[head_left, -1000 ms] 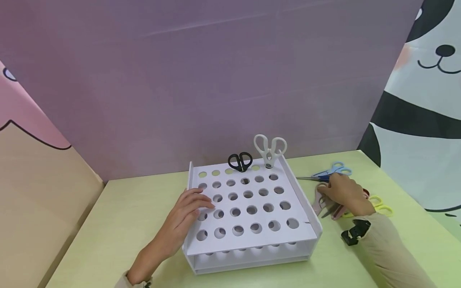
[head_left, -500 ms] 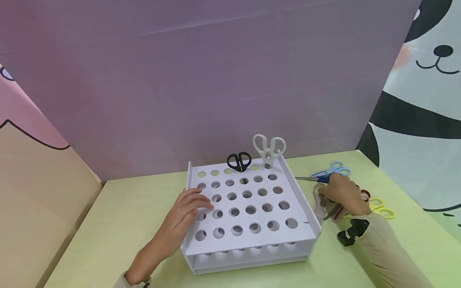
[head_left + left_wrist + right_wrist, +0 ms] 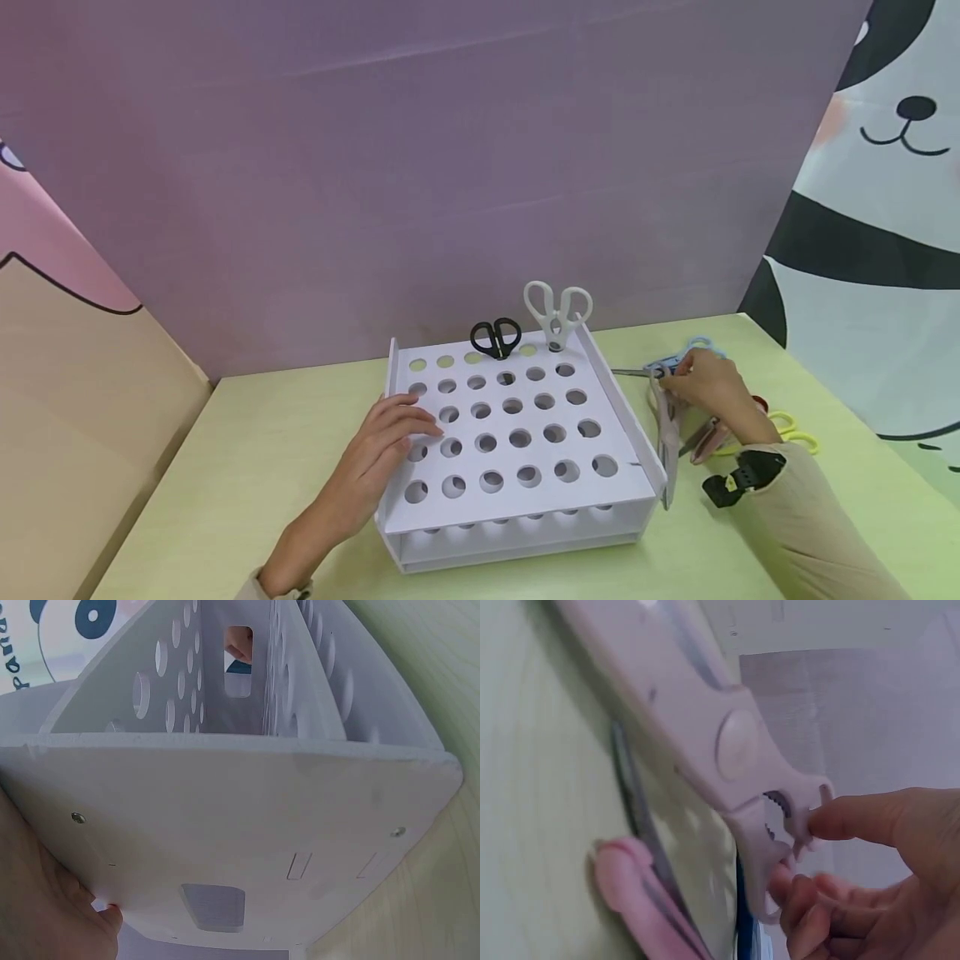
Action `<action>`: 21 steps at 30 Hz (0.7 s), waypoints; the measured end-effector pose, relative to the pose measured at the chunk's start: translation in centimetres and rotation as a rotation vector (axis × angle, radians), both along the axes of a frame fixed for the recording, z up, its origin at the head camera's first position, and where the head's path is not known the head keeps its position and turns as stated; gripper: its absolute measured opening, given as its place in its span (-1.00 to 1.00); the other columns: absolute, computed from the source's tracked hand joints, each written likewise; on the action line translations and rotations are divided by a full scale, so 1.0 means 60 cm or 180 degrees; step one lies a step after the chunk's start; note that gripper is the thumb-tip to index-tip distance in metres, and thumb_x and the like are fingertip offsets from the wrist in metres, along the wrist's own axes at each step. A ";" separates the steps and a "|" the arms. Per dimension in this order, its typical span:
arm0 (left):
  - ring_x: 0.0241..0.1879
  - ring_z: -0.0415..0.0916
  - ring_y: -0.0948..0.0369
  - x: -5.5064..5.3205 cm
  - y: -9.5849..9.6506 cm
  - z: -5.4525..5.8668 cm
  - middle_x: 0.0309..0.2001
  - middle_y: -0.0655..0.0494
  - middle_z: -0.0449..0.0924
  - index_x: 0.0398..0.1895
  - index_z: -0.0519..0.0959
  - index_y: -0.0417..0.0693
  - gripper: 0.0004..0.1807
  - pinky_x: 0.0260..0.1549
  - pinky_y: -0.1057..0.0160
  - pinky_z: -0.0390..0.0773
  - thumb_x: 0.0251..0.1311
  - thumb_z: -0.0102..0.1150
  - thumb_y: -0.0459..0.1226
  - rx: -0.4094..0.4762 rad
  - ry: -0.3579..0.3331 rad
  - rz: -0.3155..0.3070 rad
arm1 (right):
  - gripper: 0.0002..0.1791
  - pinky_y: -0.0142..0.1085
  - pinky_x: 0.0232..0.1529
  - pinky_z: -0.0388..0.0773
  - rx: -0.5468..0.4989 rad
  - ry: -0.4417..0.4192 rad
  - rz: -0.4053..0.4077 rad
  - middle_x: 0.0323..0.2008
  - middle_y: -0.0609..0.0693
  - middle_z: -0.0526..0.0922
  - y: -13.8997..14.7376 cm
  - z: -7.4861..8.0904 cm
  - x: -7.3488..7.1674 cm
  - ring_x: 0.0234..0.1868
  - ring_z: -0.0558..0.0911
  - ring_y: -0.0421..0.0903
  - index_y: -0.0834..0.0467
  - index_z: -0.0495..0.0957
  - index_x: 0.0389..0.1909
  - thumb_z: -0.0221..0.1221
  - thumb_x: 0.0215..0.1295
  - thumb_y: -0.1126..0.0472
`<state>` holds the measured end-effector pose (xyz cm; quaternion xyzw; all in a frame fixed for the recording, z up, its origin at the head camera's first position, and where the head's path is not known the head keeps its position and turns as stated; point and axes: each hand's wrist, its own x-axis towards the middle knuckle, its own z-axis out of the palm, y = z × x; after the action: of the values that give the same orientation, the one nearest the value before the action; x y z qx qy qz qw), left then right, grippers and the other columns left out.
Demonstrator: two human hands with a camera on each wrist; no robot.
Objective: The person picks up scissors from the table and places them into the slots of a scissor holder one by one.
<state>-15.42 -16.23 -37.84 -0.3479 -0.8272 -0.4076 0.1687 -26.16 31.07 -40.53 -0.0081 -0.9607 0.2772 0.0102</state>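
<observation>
The rack (image 3: 517,543) lay under and right of the left fingers (image 3: 405,415), two scissors (image 3: 556,323) in its back row, others (image 3: 671,362) behind the right fingers (image 3: 684,387).

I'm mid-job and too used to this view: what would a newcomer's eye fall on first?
Probably the white rack with its rows of round holes, centred on the table, with white scissors and black scissors standing handles-up in its back row. Next, the right hand holding pale pink scissors by the handles beside the rack, and the big panda design at far right.
</observation>
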 end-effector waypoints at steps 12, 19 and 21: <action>0.36 0.24 0.02 0.001 -0.001 -0.001 0.06 0.15 0.59 -0.06 0.65 0.03 -0.64 0.43 0.17 0.02 0.40 -0.16 -0.45 0.0010 -0.0002 0.0011 | -0.33 -0.16 -0.36 0.60 -0.0329 0.0412 0.0054 -0.10 0.37 0.65 0.009 0.033 0.014 -0.22 0.65 0.12 0.34 0.34 0.33 0.10 0.43 -0.09; 0.36 0.24 0.01 0.001 0.000 0.000 0.06 0.17 0.59 -0.06 0.65 0.04 -0.63 0.41 0.19 0.05 0.40 -0.16 -0.45 0.0025 0.0002 -0.0002 | -0.44 -0.28 -0.31 0.51 -0.0442 0.0618 0.0121 -0.30 0.20 0.75 0.009 0.050 0.021 -0.24 0.70 0.03 0.27 0.46 0.25 0.06 0.47 -0.07; 0.36 0.24 0.01 0.001 0.000 0.000 0.06 0.17 0.59 -0.06 0.65 0.04 -0.64 0.41 0.18 0.05 0.40 -0.16 -0.45 0.0021 0.0008 -0.0010 | -0.47 -0.25 -0.29 0.54 -0.0441 0.0701 0.0118 -0.28 0.22 0.74 0.009 0.053 0.023 -0.23 0.71 0.07 0.28 0.49 0.21 0.06 0.47 -0.06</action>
<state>-15.35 -16.22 -37.82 -0.3492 -0.8251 -0.4102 0.1702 -24.76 31.59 -37.33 0.0394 -0.9323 0.3422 0.1099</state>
